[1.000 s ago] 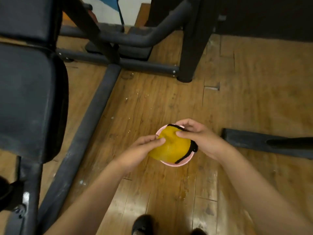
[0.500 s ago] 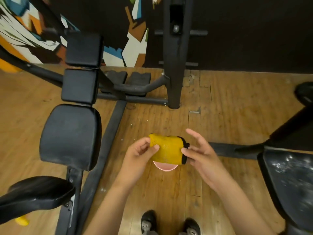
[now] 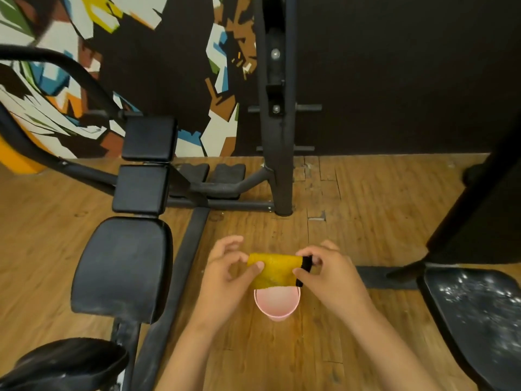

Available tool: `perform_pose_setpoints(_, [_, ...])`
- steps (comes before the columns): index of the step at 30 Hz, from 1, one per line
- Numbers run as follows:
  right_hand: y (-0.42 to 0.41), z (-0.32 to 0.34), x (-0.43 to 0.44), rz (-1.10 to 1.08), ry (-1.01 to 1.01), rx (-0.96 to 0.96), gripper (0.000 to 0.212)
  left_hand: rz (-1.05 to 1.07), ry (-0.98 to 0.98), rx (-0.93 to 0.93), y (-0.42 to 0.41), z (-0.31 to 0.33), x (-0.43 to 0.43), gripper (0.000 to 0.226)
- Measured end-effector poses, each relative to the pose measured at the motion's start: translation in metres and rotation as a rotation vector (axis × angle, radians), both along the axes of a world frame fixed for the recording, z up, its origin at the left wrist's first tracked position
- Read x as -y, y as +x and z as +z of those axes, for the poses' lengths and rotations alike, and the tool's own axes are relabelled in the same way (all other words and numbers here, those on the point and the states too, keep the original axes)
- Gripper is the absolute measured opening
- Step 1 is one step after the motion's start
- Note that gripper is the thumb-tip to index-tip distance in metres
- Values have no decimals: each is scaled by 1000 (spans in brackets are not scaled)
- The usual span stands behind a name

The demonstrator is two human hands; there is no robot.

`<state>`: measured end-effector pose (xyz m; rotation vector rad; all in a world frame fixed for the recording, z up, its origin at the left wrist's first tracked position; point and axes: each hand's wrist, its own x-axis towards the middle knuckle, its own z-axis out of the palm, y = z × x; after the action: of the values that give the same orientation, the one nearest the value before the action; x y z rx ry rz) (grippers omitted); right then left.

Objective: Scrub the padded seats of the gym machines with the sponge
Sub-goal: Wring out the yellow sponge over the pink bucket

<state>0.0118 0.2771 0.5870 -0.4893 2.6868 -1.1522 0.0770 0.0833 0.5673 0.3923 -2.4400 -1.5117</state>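
You hold the sponge (image 3: 275,270) just above the pink cup (image 3: 277,307) — left hand (image 3: 222,280) pinching its yellow end, right hand (image 3: 332,277) pinching the black edge. The right seat (image 3: 476,314) shows white flecks — the left seat (image 3: 121,266) looks dry, likely unscrubbed.

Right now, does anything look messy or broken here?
Yes. The black padded seat on the right is speckled white, like suds or dust; the left black seat is plain. The wooden plank floor looks chipped beside the black metal post.
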Motion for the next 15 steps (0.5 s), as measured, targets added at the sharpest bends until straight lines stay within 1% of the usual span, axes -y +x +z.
perform_pose_setpoints(2, [-2, 1, -4, 33, -61, -9, 13, -81, 118, -1, 0, 7, 1, 23])
perform_pose_setpoints(3, [-4, 4, -5, 54, -123, 32, 10, -128, 218, -11, 0, 11, 1, 28])
perform_pose_setpoints(4, [-5, 7, -6, 77, -188, 104, 8, -162, 309, -19, 0, 16, 0, 32])
perform_pose_setpoints(6, [-7, 17, -5, 106, -342, 279, 5, -177, 448, -18, 2, 25, -6, 31])
perform_pose_setpoints(8, [-6, 25, -3, 64, -542, 465, 6, -155, 631, -2, 4, 32, -13, 22])
perform_pose_setpoints(10, [-4, 29, -1, -22, -677, 602, 8, -137, 778, 29, 6, 35, -19, 18])
perform_pose_setpoints(12, [-5, 28, 0, -85, -720, 645, 10, -119, 816, 49, 7, 39, -21, 23])
perform_pose_setpoints(15, [-8, 28, -5, -57, -703, 603, 18, -124, 793, 20, 9, 42, -20, 29])
